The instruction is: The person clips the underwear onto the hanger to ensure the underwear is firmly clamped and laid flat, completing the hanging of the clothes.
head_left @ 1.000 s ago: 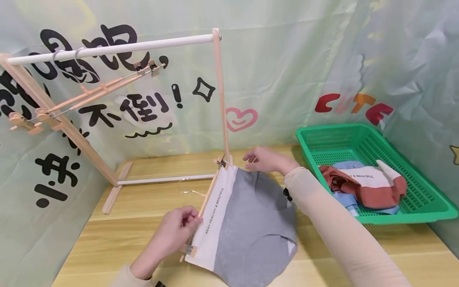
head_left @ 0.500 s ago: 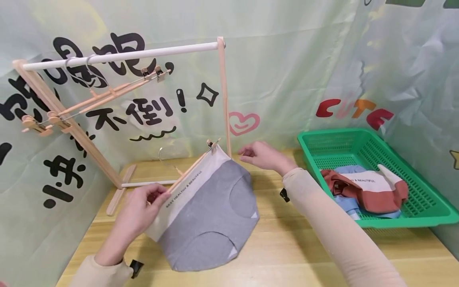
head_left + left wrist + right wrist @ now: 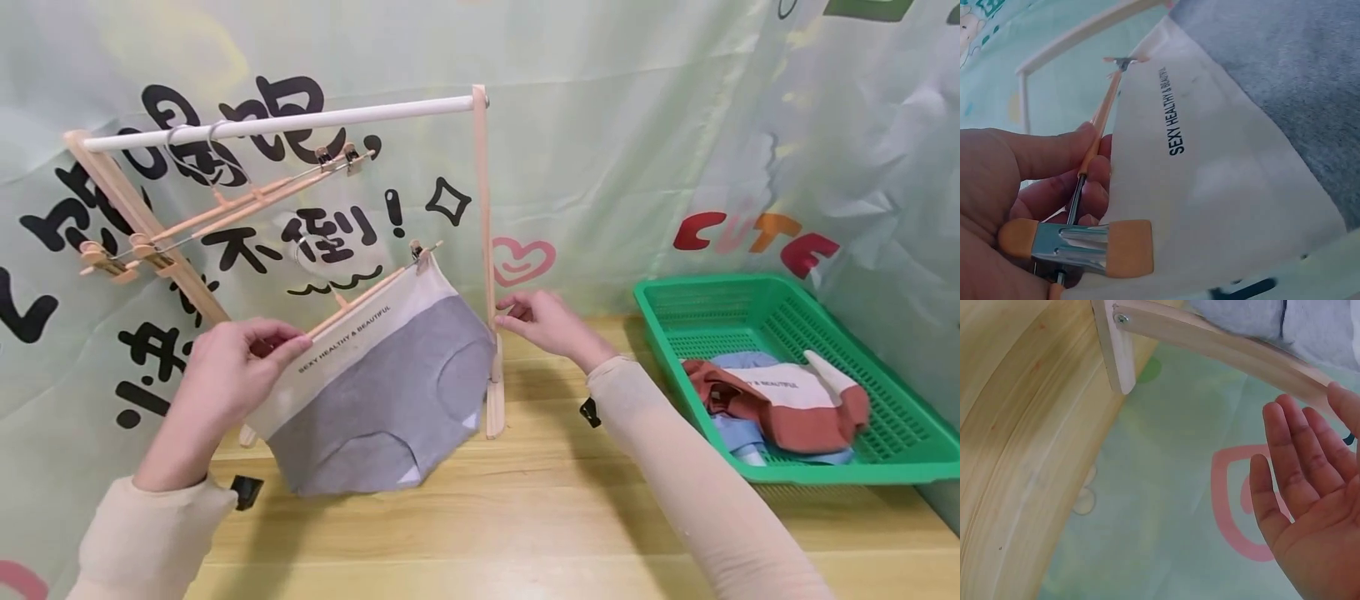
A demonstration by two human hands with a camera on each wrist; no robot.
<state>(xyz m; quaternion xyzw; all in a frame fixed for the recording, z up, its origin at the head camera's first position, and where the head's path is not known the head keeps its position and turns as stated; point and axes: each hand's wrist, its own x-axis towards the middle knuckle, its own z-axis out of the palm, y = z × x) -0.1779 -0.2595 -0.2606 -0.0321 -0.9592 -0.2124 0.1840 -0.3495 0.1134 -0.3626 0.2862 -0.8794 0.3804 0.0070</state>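
My left hand (image 3: 228, 367) pinches the bar of a clip hanger (image 3: 362, 299) between thumb and fingers. Grey underpants (image 3: 390, 383) with a white printed waistband hang from it, tilted, the right end higher. One clip (image 3: 1130, 248) grips the waistband close to my left palm; the far clip (image 3: 422, 254) grips the other corner. My right hand (image 3: 549, 327) holds nothing, its fingers relaxed beside the right post (image 3: 483, 208) of a small wooden rack. In the right wrist view, the grey cloth shows at the top, above the fingertips.
Along the rack's white top rail (image 3: 300, 124) hang two bare clip hangers (image 3: 225, 208), toward the left. A green basket (image 3: 900, 408) with red-brown, white and blue garments (image 3: 806, 412) stands at the right of the wooden table (image 3: 555, 500). Printed cloth walls surround it.
My left hand has raised the hanger and underpants off the table, up and leftward, to the front of the rack. My right hand has stayed near the right post.
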